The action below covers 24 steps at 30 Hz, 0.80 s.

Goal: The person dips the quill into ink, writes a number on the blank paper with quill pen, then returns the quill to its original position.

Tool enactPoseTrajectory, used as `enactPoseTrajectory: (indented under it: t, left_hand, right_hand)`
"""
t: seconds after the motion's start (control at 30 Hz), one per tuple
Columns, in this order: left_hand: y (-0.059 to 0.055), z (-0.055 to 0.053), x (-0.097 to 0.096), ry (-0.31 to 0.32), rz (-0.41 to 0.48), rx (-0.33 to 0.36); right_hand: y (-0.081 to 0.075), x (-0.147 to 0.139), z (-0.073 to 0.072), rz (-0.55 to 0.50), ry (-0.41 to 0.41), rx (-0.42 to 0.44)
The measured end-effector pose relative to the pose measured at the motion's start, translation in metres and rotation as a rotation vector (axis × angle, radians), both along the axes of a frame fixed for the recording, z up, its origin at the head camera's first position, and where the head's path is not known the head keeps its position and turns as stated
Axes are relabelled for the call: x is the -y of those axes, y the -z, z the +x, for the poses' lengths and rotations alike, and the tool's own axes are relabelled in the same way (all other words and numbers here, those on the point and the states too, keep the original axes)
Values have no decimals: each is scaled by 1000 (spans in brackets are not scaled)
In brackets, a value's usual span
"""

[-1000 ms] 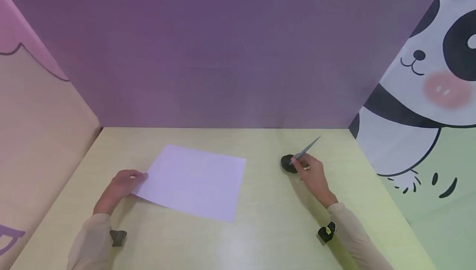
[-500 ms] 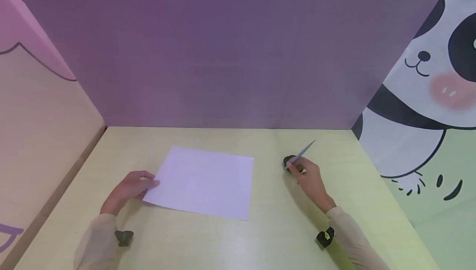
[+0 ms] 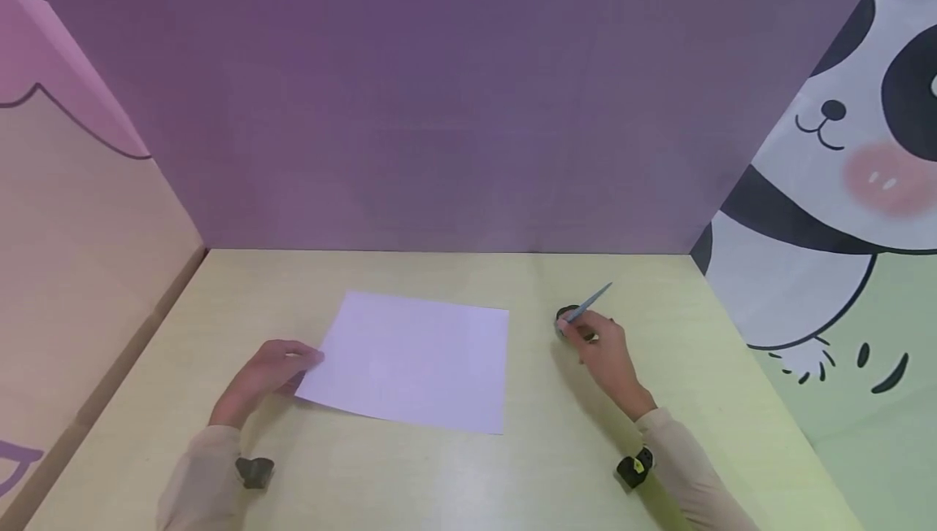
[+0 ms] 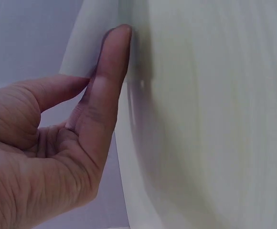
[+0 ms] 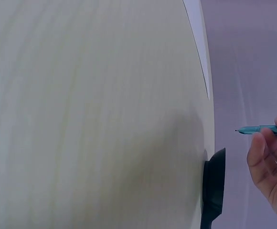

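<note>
A white sheet of paper [image 3: 413,364] lies on the table, its near left corner a little raised. My left hand [image 3: 274,368] pinches that sheet by its left edge; in the left wrist view, thumb and index finger [image 4: 112,67] meet on the paper's corner. To the right, my right hand [image 3: 603,352] holds a slim blue-green pen [image 3: 591,301] between thumb and fingers, above the table. The right wrist view shows the pen's pointed tip [image 5: 243,130] exposed. Just behind and below this hand sits a small round black object [image 3: 567,311], partly hidden by the fingers; its kind is unclear.
The pale wooden table [image 3: 439,482] reaches back to a purple wall [image 3: 454,108]. A wall with a panda picture [image 3: 798,295] borders the right side, a pinkish one [image 3: 73,271] the left. Each wrist carries a dark device [image 3: 635,467].
The left hand and the paper have shifted to the right. My right hand, with the pen, has moved slightly left and toward me over the black object. The head view has also shifted a little.
</note>
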State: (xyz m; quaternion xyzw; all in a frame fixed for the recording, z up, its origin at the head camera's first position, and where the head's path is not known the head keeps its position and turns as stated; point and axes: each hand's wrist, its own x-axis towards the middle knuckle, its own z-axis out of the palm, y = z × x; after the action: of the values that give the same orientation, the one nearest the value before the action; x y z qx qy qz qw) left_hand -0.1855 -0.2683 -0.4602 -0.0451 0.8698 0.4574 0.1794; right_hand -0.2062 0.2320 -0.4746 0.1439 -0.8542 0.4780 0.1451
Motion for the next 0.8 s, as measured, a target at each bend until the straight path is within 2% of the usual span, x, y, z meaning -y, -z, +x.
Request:
enactPoseTrajectory:
  t: [0.2, 0.43, 0.8]
  left_hand:
    - [5, 0, -3, -15, -23, -2]
    - [6, 2, -7, -13, -13, 15]
    - [8, 7, -18, -17, 2, 3]
  right_hand:
    - [0, 7, 2, -41, -38, -12]
    - [-26, 25, 16, -51, -62, -44]
    - [-25, 34, 15, -113, -89, -38]
